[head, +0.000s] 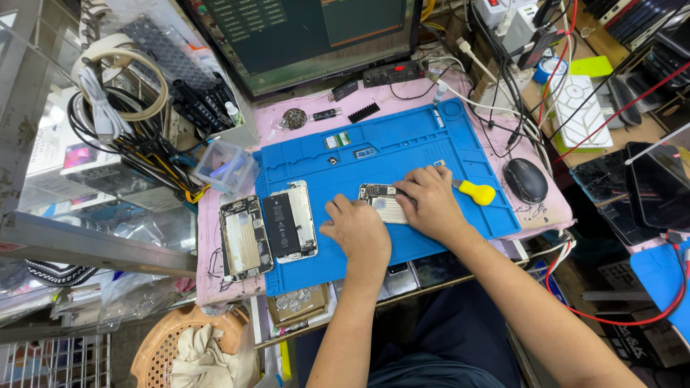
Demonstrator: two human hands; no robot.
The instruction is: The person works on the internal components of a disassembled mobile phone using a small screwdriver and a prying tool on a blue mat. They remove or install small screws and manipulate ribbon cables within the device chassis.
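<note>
An opened phone body (379, 201) lies on the blue work mat (402, 144), partly hidden by both hands. My left hand (357, 230) rests on its near left side, fingers curled against the mat. My right hand (429, 201) presses down on its right part with fingers closed over it. A tool with a yellow handle (476, 192) lies just right of my right hand; whether the hand grips it is hidden. Two more opened phones lie to the left: one with a black battery (290, 220) on the mat's edge, one (244, 237) on the pink cloth.
A black mouse (525, 179) sits right of the mat. A monitor (302, 36) stands behind it, with cables and a power strip at the back right. A clear plastic box (226, 164) and a tool rack sit at the left. Dark screens (650, 187) lie far right.
</note>
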